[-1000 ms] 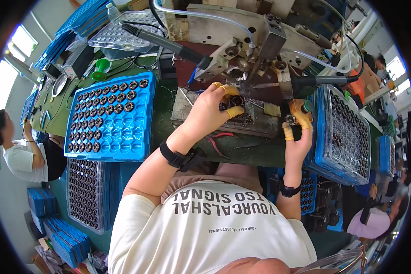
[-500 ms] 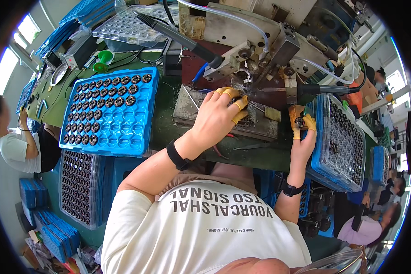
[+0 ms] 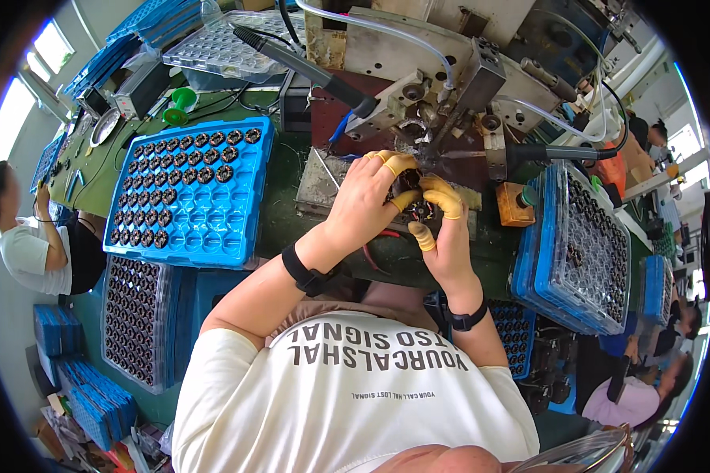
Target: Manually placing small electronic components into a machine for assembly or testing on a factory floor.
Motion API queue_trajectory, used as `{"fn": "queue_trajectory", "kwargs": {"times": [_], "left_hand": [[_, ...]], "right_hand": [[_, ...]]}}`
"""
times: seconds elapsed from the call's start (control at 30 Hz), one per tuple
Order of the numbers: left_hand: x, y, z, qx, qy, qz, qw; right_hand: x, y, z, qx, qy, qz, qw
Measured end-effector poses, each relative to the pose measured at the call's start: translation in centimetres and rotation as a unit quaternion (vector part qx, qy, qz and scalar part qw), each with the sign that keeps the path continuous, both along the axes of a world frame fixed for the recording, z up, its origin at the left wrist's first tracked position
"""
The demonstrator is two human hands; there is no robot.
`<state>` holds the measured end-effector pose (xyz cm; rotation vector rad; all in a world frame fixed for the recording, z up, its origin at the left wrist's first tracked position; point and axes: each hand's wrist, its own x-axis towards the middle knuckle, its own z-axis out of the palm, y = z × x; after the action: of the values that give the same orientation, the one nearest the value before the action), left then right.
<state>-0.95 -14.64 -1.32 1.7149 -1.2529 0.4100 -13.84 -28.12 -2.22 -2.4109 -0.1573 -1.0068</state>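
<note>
Yellow finger covers sit on the fingers of both my hands, which meet in front of the metal fixture. My left hand (image 3: pixel 359 197) is closed around a dark round wound part (image 3: pixel 407 182), like a small motor stator. Close beside it, my right hand (image 3: pixel 450 246) curls its thumb and fingers around a second stator (image 3: pixel 421 211) with copper-coloured windings; the fingers cover part of it. Both parts are over the worn metal base plate (image 3: pixel 315 191). Behind the hands stands the machine's clamp block (image 3: pixel 386 106).
A blue tray (image 3: pixel 248 236) at left holds rows of similar stators. To the right are a small wooden block (image 3: pixel 514 211) with a green top and stacked trays (image 3: pixel 540 260). Two soldering-iron-like handles (image 3: pixel 323 75) reach toward the fixture. Red-handled pliers (image 3: pixel 371 256) lie near the front edge.
My right hand has moved left from the wooden block to beside my left hand, bringing a stator along. My left hand has shifted slightly, and the dark part in it now shows.
</note>
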Motion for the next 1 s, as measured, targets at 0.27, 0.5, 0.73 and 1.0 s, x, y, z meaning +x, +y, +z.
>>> {"fn": "queue_trajectory", "kwargs": {"times": [0.27,0.5,0.73,1.0], "left_hand": [[0.3,-0.1,-0.1,0.018,-0.089,0.006,0.996],[0.0,-0.7,-1.0,-0.033,0.088,-0.036,0.995],[-0.8,3.3,-0.1,-0.105,0.199,-0.040,0.974],[-5.0,16.8,11.9,-0.249,0.105,-0.630,0.728]], "right_hand": [[-2.9,-4.1,-0.4,0.072,-0.053,-0.136,0.987],[-5.7,-8.9,-1.7,-0.134,-0.018,-0.366,0.921],[-6.5,-10.1,-3.3,-0.080,0.068,-0.371,0.923],[-7.6,-10.8,-4.2,-0.101,0.062,-0.367,0.923]]}}
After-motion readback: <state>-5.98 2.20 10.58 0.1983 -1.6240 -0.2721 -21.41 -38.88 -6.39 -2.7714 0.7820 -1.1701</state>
